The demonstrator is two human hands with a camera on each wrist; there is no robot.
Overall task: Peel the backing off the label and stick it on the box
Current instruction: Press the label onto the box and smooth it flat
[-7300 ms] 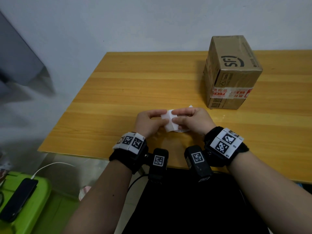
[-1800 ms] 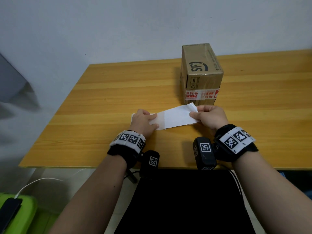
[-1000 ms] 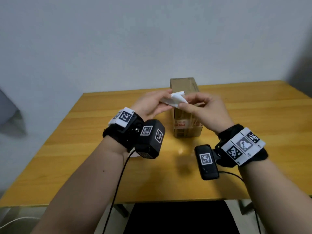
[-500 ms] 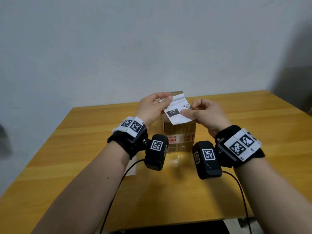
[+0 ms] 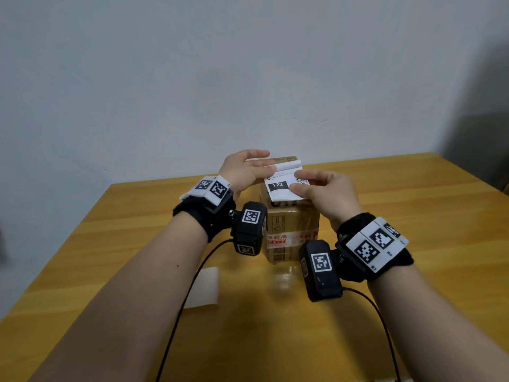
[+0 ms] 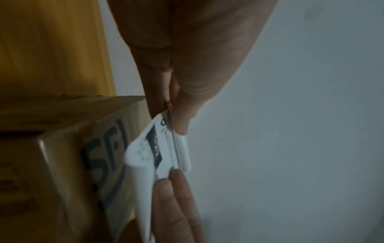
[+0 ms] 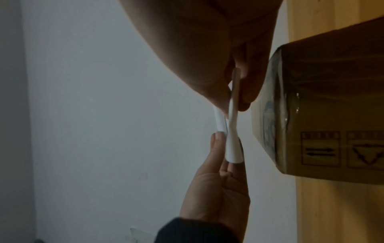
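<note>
Evenly, softly lit from above in the head view; glare patch on the table (image 5: 286, 277), dark shadow on the wall (image 5: 479, 128) at right. Dim, grainy, blurred in both wrist views; wide-angle bending at edges.

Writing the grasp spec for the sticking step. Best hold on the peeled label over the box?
Pinch the label by its two side edges, one hand from each side, as now: left hand at the upper left margin, right hand on the right edge. It is limp and its top curls; an edge grip likely keeps it taut above the box.
</note>
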